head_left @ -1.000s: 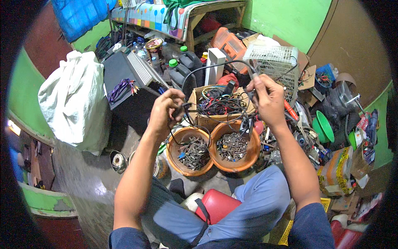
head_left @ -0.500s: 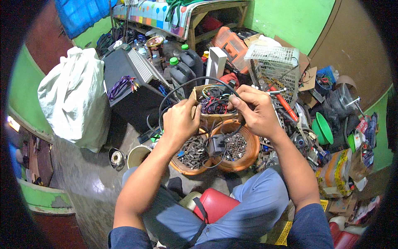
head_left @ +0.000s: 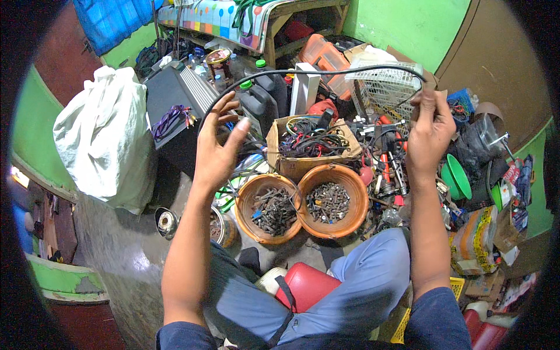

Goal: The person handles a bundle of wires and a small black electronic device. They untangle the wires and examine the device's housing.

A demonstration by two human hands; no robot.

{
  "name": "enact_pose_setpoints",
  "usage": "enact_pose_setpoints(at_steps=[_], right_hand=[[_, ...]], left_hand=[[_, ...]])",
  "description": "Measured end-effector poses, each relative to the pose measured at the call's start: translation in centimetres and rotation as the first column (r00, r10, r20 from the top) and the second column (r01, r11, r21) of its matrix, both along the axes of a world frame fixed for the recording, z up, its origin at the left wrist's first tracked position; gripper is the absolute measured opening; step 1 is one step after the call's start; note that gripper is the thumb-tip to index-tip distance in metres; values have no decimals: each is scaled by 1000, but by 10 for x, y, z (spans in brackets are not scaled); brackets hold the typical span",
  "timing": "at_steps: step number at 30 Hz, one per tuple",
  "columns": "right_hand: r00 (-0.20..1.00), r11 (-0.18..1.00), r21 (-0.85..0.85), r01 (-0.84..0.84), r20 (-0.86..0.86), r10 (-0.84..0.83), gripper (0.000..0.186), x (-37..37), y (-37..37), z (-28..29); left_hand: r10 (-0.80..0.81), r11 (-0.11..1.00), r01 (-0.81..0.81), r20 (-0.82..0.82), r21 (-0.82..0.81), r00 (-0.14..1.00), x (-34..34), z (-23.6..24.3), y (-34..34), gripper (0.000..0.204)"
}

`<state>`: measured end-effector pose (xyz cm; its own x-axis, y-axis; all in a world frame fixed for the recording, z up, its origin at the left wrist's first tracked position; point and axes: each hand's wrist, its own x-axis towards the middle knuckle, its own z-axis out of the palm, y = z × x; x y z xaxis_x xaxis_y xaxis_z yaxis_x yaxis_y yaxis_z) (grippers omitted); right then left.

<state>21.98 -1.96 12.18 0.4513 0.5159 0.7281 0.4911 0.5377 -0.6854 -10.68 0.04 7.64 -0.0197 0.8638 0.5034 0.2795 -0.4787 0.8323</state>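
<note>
A black cable (head_left: 326, 72) arches high across the view between my hands. My right hand (head_left: 430, 131) is raised at the right, its fingertips pinched on one end of the cable and slightly blurred. My left hand (head_left: 217, 146) is up at the left, fingers and thumb apart, with the cable passing behind its fingers. Below and between the hands stands an open cardboard box (head_left: 297, 169) full of tangled wires (head_left: 306, 143). In front of it sit two round brown bowls (head_left: 244, 219) (head_left: 360, 213) holding many small dark metal pieces.
A white sack (head_left: 102, 140) and a dark box-shaped device (head_left: 169, 111) stand left. Black jerrycans (head_left: 256, 105), a white wire basket (head_left: 385, 87) and an orange case (head_left: 329, 64) are behind. Tools and parts crowd the right, near a green bowl (head_left: 456, 178). A red cushioned seat (head_left: 309, 286) shows between my legs.
My hands have moved apart and upward, stretching the cable from a loop into a wide arch. My left fingers have opened. The black block that hung over the bowls no longer shows there.
</note>
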Motion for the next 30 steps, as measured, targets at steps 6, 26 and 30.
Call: enact_pose_setpoints(at_steps=[6, 26, 30], right_hand=[[988, 988, 32, 151, -18, -150, 42, 8, 14, -12], [202, 433, 65, -899, -815, 543, 27, -44, 21, -51], [-125, 314, 345, -884, -824, 553, 27, -59, 14, -36]], left_hand=[[258, 803, -251, 64, 541, 964, -25, 6, 9, 36], [-399, 913, 396, -419, -97, 816, 62, -59, -15, 69], [-292, 952, 305, -292, 0, 911, 87, -60, -16, 55]])
